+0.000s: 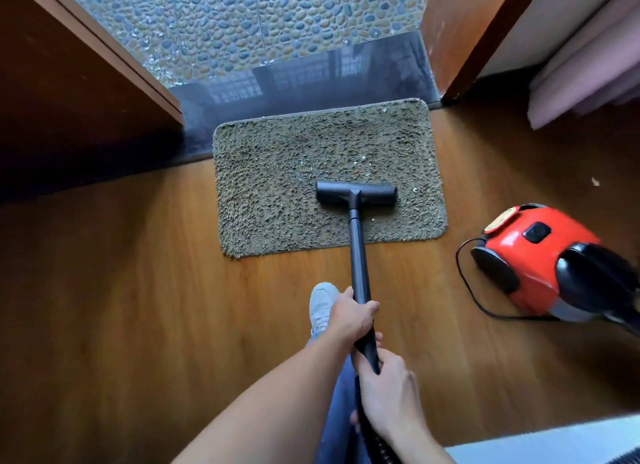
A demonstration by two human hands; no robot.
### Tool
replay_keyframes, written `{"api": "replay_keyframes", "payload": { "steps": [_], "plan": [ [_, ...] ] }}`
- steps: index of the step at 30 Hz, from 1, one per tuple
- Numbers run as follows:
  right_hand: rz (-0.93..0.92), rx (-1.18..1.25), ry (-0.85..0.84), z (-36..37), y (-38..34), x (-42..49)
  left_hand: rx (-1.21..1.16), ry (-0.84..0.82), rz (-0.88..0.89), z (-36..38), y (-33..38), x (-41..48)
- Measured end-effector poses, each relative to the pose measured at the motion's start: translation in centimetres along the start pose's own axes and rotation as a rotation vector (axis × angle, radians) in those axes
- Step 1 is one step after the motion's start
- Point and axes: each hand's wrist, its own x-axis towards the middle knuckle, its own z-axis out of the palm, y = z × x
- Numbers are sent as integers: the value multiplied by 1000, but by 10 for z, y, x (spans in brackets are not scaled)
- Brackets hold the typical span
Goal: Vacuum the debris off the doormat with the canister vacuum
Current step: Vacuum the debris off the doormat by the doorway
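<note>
canister vacuum [540, 259] blurred, cut off at right edge; hose [379, 444] cut by bottom edge

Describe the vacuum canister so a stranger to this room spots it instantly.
Start at the shaggy olive doormat against the dark threshold. On the wooden floor to its right sits the canister vacuum. It is the only glossy red-and-black thing there, trailing a thin black cord.

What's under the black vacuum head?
The vacuum head rests on the brown doormat. White crumbs lie nearby, but any beneath the head are hidden by it.
</note>
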Motion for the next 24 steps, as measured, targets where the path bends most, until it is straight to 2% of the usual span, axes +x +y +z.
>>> {"api": "replay_keyframes", "payload": {
  "steps": [7, 19, 24],
  "plan": [
    [-27, 86, 37, -8, -8, 13, 45, 11, 51, 6, 14, 14],
    [33, 184, 103, 13, -90, 64, 202, -16, 122, -39, 89, 71],
    [28, 205, 156, 6, -121, 88, 141, -70, 156, -44, 126, 90]
  ]
}}
